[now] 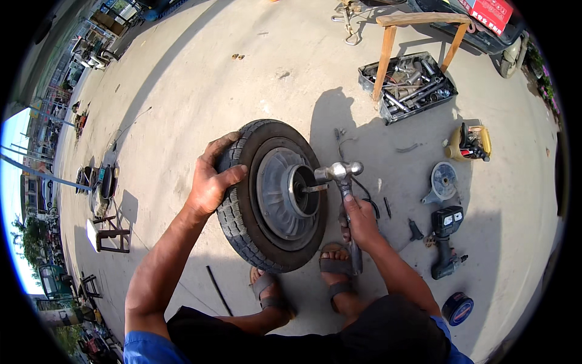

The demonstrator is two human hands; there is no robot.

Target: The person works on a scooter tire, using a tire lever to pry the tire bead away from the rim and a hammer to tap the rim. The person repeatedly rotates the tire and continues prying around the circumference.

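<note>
My left hand (pixel 212 182) grips the upper left of a black-tyred wheel (pixel 233 224) with a grey metal hub (pixel 276 215), its thumb on the sidewall. The wheel is held tilted above my feet, its axle (pixel 314 188) pointing right. My right hand (pixel 357 221) is wrapped round the handle of a steel hammer (pixel 341 171), whose head is at the axle's end; whether the two touch I cannot tell. A dark cable (pixel 370 197) shows behind the hammer.
On the concrete at right lie a socket box (pixel 412 91) under a wooden frame (pixel 412 19), a yellow container (pixel 454 145), a metal plate (pixel 444 181), a power tool (pixel 445 242) and a round tin (pixel 458 309). A stool (pixel 108 239) stands left; a black rod (pixel 218 290) lies below it, rightward.
</note>
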